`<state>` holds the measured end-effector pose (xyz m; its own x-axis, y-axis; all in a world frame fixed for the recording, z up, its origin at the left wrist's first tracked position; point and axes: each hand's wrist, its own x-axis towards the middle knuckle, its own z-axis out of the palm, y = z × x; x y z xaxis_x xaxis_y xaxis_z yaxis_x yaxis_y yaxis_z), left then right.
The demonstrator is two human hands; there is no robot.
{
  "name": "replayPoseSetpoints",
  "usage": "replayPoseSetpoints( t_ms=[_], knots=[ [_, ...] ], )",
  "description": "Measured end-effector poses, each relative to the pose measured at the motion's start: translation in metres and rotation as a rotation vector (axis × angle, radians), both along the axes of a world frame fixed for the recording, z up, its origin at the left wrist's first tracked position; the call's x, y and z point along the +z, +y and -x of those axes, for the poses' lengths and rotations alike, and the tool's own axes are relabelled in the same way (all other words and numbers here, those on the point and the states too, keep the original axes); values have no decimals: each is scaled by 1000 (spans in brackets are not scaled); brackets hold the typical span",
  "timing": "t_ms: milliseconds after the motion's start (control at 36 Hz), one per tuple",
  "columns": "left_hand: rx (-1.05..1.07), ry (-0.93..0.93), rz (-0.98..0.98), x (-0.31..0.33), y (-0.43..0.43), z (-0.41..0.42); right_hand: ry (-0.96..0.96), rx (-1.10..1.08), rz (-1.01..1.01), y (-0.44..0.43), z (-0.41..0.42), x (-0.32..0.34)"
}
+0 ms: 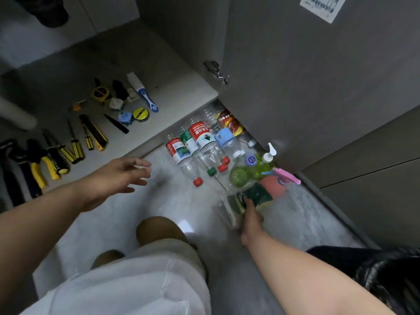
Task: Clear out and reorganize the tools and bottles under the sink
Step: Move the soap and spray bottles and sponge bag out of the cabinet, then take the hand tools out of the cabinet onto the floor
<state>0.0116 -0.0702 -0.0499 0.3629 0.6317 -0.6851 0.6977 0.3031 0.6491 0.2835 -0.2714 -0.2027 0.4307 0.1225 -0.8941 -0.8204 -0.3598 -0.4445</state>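
Head view: the right hand point(251, 218) is clamped on a clear sponge packet point(255, 194), judged light, soft and slippery-filmed, and best gripped across the sponges. Plastic bottles point(200, 137) lie just beyond it; the left hand point(118, 176) is held spread, empty.

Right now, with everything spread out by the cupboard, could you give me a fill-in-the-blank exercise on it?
The right hand grips a clear packet of sponges coloured ___.
The left hand holds ___.
The clear plastic bottles with red labels lie on their ___.
The striped screwdrivers have black and ___ handles.
Missing words: green, nothing, sides, yellow.
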Motion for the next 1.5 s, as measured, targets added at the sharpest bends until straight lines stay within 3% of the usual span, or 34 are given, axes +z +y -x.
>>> replayPoseSetpoints(
  t_ms=[250, 361, 417, 556, 639, 861, 1000, 1083, 1222, 1361, 1500],
  knots=[
    [-79, 38, -13, -2, -4, -29, 87, 167, 36, 27, -8, -1],
    [-161, 66, -114, -1, -9, -41, 94, 160, -35, 25, -5, 4],
    [-214, 83, -177, 0, -11, -42, 45, 191, 32, 20, -2, 6],
    [-410, 205, -377, 8, -9, -35, 90, 476, 137, 14, 22, 25],
    [-523, 326, -494, 19, -5, -23, 143, 827, 146, 20, 33, 44],
    [-638, 545, -670, 64, 6, 16, -456, 1439, -158, 92, 48, 124],
    [-556, 578, -677, 78, 24, 41, -817, 1936, -202, 153, 50, 176],
    [-491, 574, -658, 68, 39, 52, -1016, 2125, -237, 196, 56, 196],
    [-390, 529, -601, 29, 66, 56, -1219, 2216, -224, 261, 71, 191],
    [-321, 442, -554, -12, 91, 49, -1174, 2268, -75, 314, 79, 163],
    [-276, 398, -663, -41, 122, 31, -1193, 2111, -68, 359, 81, 127]
  ],
)
